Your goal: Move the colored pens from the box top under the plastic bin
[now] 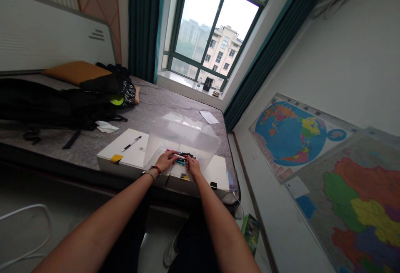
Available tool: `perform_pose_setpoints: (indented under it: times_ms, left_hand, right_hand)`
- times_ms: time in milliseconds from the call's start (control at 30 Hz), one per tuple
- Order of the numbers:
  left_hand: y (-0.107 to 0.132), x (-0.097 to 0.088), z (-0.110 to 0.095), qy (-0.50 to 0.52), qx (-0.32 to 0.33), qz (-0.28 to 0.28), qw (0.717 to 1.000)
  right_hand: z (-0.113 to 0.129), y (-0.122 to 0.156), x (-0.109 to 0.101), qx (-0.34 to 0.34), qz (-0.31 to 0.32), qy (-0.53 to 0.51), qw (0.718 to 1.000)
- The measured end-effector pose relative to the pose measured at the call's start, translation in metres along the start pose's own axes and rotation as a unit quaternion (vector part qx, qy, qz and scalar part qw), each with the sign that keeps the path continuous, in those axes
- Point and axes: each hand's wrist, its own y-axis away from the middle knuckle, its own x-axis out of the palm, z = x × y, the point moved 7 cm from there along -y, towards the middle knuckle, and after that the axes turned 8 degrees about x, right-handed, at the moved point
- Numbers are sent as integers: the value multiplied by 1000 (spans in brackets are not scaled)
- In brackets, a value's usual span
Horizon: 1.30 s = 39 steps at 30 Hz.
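A translucent plastic box (pixel 184 130) stands on the white boxes in front of me, and a pile of pens (pixel 180 162) in several colours lies at its near side. My left hand (pixel 166 161) is closed at the left of the pile, its fingertips on one end of a slim white pen (pixel 180 156). At the other end of that pen, my right hand (pixel 193 167) is closed in a pinch. My fingers partly cover the pile. Left of the plastic box, a separate black-and-silver pen (pixel 131 144) rests on a white box (pixel 120 153).
The white boxes sit near the edge of a grey mattress (pixel 150 98). Black bags (pixel 62 102), an orange cushion (pixel 76 72) and a crumpled tissue (pixel 106 127) lie at left. White paper (pixel 209 117) lies behind the plastic box. Maps (pixel 290 133) hang on the right wall.
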Motion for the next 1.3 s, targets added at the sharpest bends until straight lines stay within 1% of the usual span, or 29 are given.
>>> perform_pose_setpoints:
  times_ms: [133, 233, 333, 467, 567, 667, 800, 967, 1133, 1300]
  left_hand:
    - [-3, 1, 2, -17, 9, 12, 1000]
    - [-3, 2, 4, -29, -2, 11, 1000]
    - [-1, 3, 0, -69, 0, 15, 997]
    - [1, 1, -10, -136, 17, 10, 991]
    - [3, 0, -12, -153, 13, 7, 988]
    - [3, -1, -11, -157, 17, 4, 987]
    - [0, 0, -4, -140, 9, 16, 990]
    - [-5, 0, 3, -46, 13, 27, 998]
    - [-6, -5, 5, -33, 15, 2, 999]
    - [-5, -10, 13, 19, -28, -24, 999]
  right_hand:
    - [1, 1, 0, -6, -8, 14, 1000]
    - [0, 0, -2, -8, -26, 22, 999]
    - [-1, -2, -3, -9, -33, 24, 999]
    - [-4, -4, -2, -7, -27, 1, 1000]
    - [-5, -5, 0, -9, -17, -12, 1000]
    - [-4, -5, 0, -20, -19, -5, 1000]
    - [-2, -5, -2, -29, -27, 4, 999]
    - [-3, -5, -2, -22, -35, 4, 999]
    - [-5, -6, -4, -20, -42, 6, 999]
    - [-7, -8, -5, -30, -43, -7, 999]
